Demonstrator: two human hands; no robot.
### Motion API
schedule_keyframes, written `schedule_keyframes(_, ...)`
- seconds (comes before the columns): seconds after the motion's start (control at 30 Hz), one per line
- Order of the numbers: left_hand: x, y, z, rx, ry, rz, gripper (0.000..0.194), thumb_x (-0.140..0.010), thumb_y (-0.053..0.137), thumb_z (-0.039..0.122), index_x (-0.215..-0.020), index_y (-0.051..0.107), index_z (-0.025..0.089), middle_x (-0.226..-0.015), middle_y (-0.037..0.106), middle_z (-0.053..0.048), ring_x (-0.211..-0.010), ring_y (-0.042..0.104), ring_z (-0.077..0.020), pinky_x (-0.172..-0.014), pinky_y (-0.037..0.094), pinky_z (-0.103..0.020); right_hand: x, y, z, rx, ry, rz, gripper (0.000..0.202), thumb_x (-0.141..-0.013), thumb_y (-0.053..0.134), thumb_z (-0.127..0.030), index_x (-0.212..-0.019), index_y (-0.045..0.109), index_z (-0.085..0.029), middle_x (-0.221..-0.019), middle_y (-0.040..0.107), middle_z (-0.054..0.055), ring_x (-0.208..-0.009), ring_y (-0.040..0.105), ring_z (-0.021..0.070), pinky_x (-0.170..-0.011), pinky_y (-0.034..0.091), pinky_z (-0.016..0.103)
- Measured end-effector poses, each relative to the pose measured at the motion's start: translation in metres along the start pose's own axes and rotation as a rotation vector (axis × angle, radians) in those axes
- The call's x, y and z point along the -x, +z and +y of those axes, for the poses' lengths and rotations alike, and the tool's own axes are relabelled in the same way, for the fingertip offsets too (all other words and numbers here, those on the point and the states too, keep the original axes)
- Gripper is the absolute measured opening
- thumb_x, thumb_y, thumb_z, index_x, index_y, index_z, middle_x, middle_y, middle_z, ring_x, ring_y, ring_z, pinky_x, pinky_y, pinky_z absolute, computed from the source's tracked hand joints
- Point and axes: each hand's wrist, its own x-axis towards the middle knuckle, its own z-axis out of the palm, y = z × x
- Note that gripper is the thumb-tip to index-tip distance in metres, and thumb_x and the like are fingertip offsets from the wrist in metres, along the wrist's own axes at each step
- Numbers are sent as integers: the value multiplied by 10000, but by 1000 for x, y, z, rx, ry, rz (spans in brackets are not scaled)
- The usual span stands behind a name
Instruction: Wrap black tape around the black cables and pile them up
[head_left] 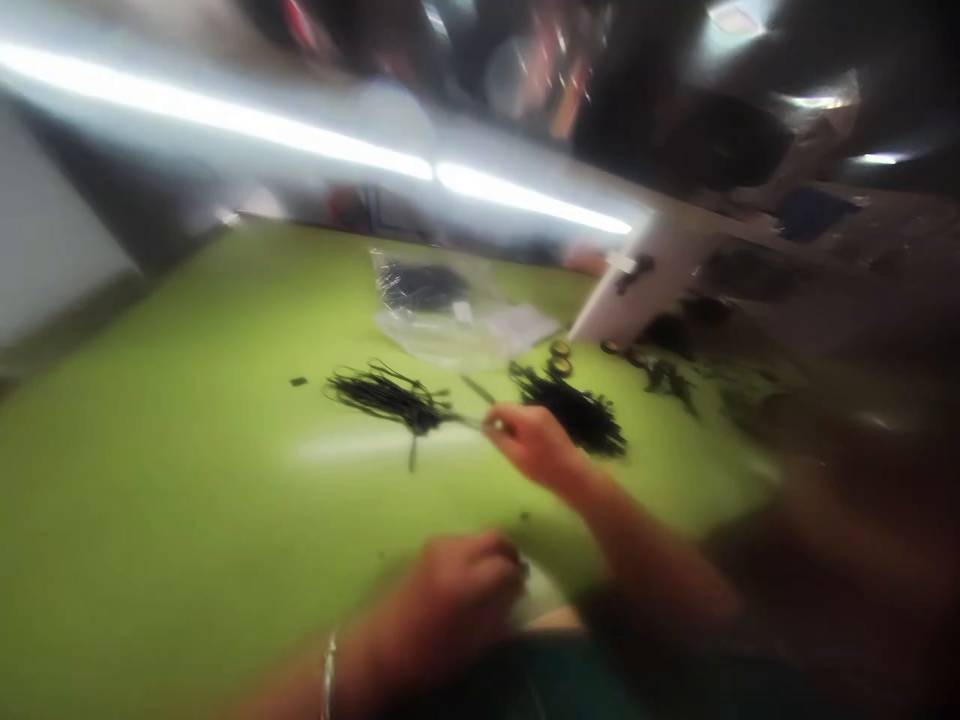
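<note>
My right hand (pixel 536 440) is closed over the table. Two thin prongs (pixel 478 390) stick out from its fingers, like a small two-pronged tool; blur hides the exact kind. The lower prong reaches the near end of a loose bundle of black cords (pixel 390 393). A second, denser black bundle (pixel 577 412) lies just behind and to the right of this hand. Nearer to me, my left hand (pixel 469 580) is curled shut at the table's front edge. Its fingertips are turned away and smeared, so what they hold cannot be made out.
A clear plastic bag (pixel 435 325) with dark contents lies farther back on the green table (pixel 187 420). Tape rolls (pixel 560 365) sit behind the denser bundle. A small black piece (pixel 298 381) lies at the left. A bright tube light (pixel 300 130) hangs above.
</note>
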Motion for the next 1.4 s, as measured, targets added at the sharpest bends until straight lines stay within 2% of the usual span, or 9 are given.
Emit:
schedule_keyframes(0.2,-20,-33,-28,523,-696,467,231,-748,718,373,-773,663,150,-496,539,32,-411,458,-83,-409,366,-196,-8,-48,86,-73,316,275,97,-745,619,-251,-759,668,-169,-658,628,-1,-627,535,138,-643,417,251)
schedule_keyframes(0.33,-23,-43,-40,674,-804,536,322,-672,781,406,-788,658,133,-442,502,58,-388,428,-61,-396,331,-164,-18,-45,88,-134,338,356,208,-819,547,-319,-877,656,-152,-744,646,18,-690,550,143,-671,435,252)
schedule_keyframes(0.5,-20,-40,-39,553,-800,462,343,-683,771,426,-797,666,120,-458,520,45,-409,426,-64,-417,329,-171,-12,-9,26,-464,148,37,255,-868,536,-369,-758,648,-169,-673,594,-16,-637,519,109,-615,420,217)
schedule_keyframes(0.67,-17,-42,-42,133,-547,453,225,-747,711,377,-784,703,155,-647,640,-17,-588,570,-133,-551,452,-228,11,35,-20,-342,91,-123,173,-803,645,-347,-862,690,-190,-557,508,-56,-537,432,91,-544,341,219)
schedule_keyframes(0.77,-15,-41,-46,-197,-337,475,120,-764,694,290,-800,712,176,-793,686,-43,-705,613,-155,-679,500,-256,19,38,-20,-381,86,-94,146,-833,591,-283,-854,689,-177,-631,577,-27,-579,472,98,-592,368,229)
schedule_keyframes(0.97,-12,-34,-50,-188,-339,484,426,-807,670,247,-1214,571,167,-876,692,-38,-638,626,-115,-650,533,-232,16,34,-7,-555,173,-101,223,-852,546,-322,-789,682,-157,-628,563,-20,-590,461,104,-561,372,223)
schedule_keyframes(1.2,-5,-30,-56,-365,-129,430,371,-857,616,229,-1226,578,213,-984,697,-64,-832,659,-161,-793,539,-278,19,49,-11,-531,227,-170,204,-802,576,-294,-647,586,-162,-561,483,-48,-552,403,90,-525,328,215)
schedule_keyframes(1.3,-8,-30,-51,-304,-180,414,405,-818,662,241,-1217,599,217,-1076,684,-86,-923,649,-197,-837,527,-316,17,51,-9,-548,204,-103,222,-833,538,-297,-652,553,-171,-587,502,-38,-588,432,102,-558,349,217)
schedule_keyframes(1.4,-13,-30,-37,-10,-433,428,470,-793,688,324,-1229,592,177,-1089,668,-114,-837,656,-201,-718,541,-305,15,52,-5,-488,158,3,236,-858,516,-301,-652,521,-185,-574,477,-45,-567,410,101,-553,335,221)
